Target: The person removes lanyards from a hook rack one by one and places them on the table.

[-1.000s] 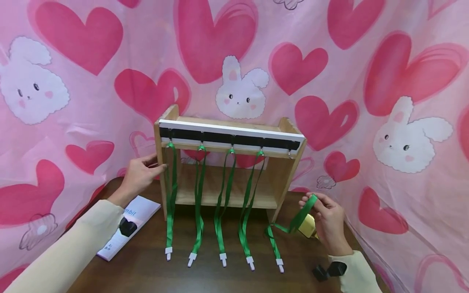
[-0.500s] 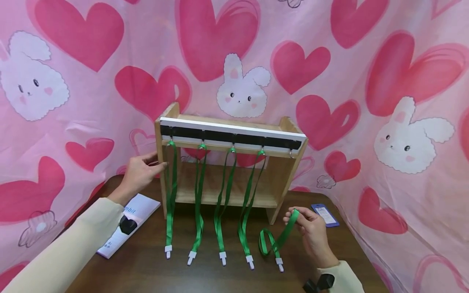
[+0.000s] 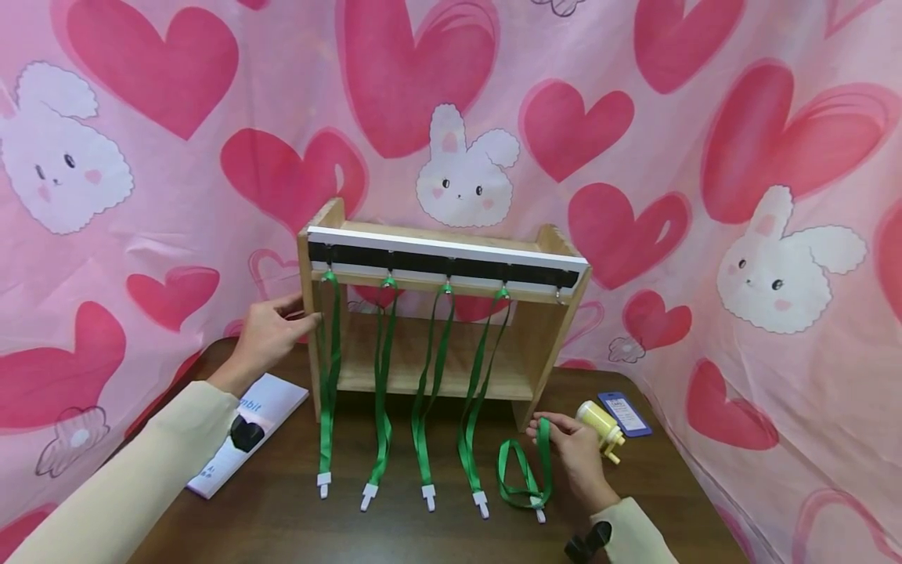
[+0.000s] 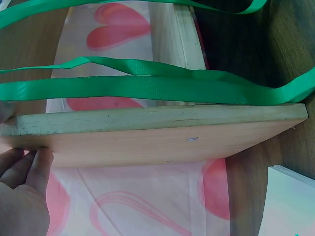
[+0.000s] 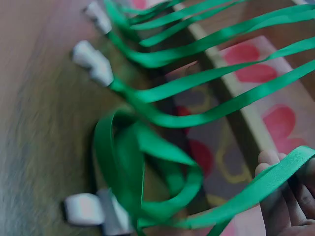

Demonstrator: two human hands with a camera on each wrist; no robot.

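My left hand (image 3: pixel 271 337) grips the left side panel of a small wooden rack (image 3: pixel 437 352), thumb on the front edge and fingers behind it. In the left wrist view the fingers (image 4: pixel 38 169) lie against the panel's outer face. Several green lanyards (image 3: pixel 440 352) with white clips hang from hooks along the rack's black-and-white front strip. My right hand (image 3: pixel 574 454) pinches the strap of a loose green lanyard (image 3: pixel 509 470) at the rack's right. Its strap loops down onto the table, beside its white clip (image 5: pixel 91 211). The rightmost hook (image 3: pixel 560 295) carries no lanyard.
A blue-framed badge (image 3: pixel 625 413) and a yellow-and-white cylinder with a small crank (image 3: pixel 600 427) lie right of the rack. A white printed box or booklet (image 3: pixel 261 407) lies under my left forearm. A pink heart-patterned cloth (image 3: pixel 634 157) hangs behind the table (image 3: pixel 423 540).
My right hand has moved left and down with the lanyard strap, which now folds into a loop on the table. The badge and yellow cylinder have come into view. The left hand stays put.
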